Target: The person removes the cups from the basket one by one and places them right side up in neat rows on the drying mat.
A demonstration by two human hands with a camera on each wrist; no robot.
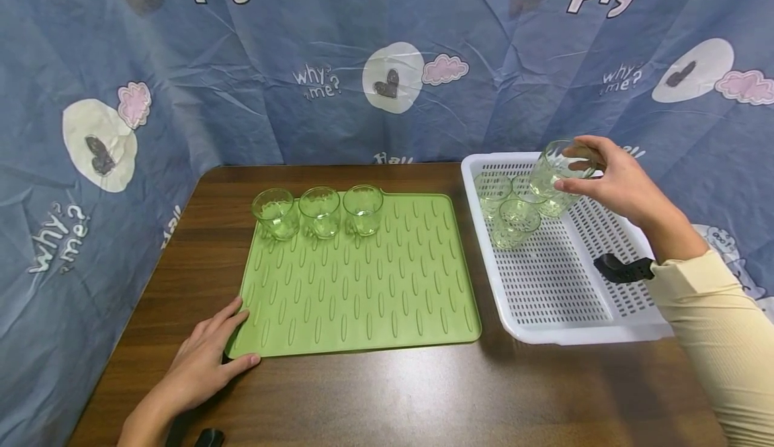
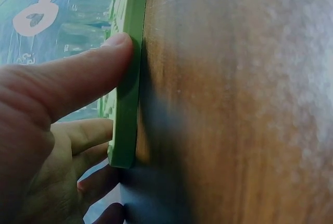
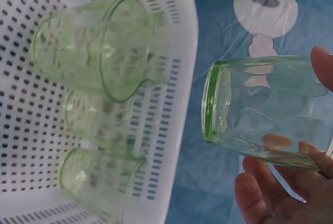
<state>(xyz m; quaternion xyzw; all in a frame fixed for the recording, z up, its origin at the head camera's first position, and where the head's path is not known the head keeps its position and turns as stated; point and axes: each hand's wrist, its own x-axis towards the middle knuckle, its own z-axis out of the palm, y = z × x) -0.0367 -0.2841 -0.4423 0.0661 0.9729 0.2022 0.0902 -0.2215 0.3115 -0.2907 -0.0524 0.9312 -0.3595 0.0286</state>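
Head view: The right hand [image 1: 617,181] grips a clear, green-tinted glass tumbler [image 1: 551,173] between curled fingers and thumb, above the rear of a white perforated plastic basket [image 1: 568,335]. Further tumblers [image 1: 516,224] stand in the basket below; their overlap makes the exact count uncertain. Three matching glasses [image 1: 320,213] stand in a row along the far edge of a green embossed mat [image 1: 375,292]. The left hand [image 1: 202,363] lies open at the mat's near-left corner, holding no tumbler.

Left wrist view: The extended thumb touches the mat's near edge; the other fingers are at the adjoining side.

Right wrist view: The gripped tumbler is beside the basket wall, apart from the glasses inside.
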